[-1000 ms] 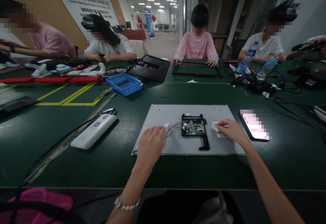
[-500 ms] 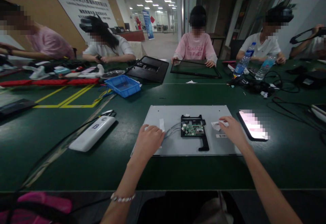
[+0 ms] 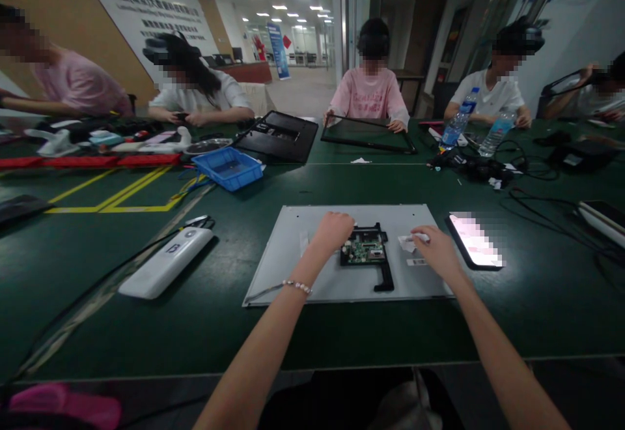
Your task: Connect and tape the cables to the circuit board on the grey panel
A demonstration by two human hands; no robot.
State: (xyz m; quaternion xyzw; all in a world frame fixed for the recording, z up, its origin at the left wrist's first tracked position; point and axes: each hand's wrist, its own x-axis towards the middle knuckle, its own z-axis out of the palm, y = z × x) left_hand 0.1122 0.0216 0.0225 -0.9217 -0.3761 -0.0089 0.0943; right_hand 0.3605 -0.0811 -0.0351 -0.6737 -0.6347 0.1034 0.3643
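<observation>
A light grey panel (image 3: 288,254) lies flat on the green table in front of me. Fixed on it is a black bracket (image 3: 385,277) with a green circuit board (image 3: 368,251). My left hand (image 3: 336,229) is over the bracket's upper left corner, fingers curled and closed; its fingertips and whatever they pinch are hidden. Between the fingers of my right hand (image 3: 436,247) is a crumpled piece of white tape (image 3: 406,243), just right of the bracket. A barcode label (image 3: 416,262) sits below it. Grey wires (image 3: 266,292) show at the panel's lower left.
Right of the panel is a lit phone (image 3: 473,241); left of it, a white power bank (image 3: 168,262) with a black cable. Farther back stand a blue tray (image 3: 229,169), a black cover (image 3: 278,137) and water bottles (image 3: 459,120). Across the table a person holds a black frame (image 3: 366,143).
My left hand has moved from the panel's left part up and right to the bracket's corner. My right hand stays at the crumpled tape. The view has shifted slightly.
</observation>
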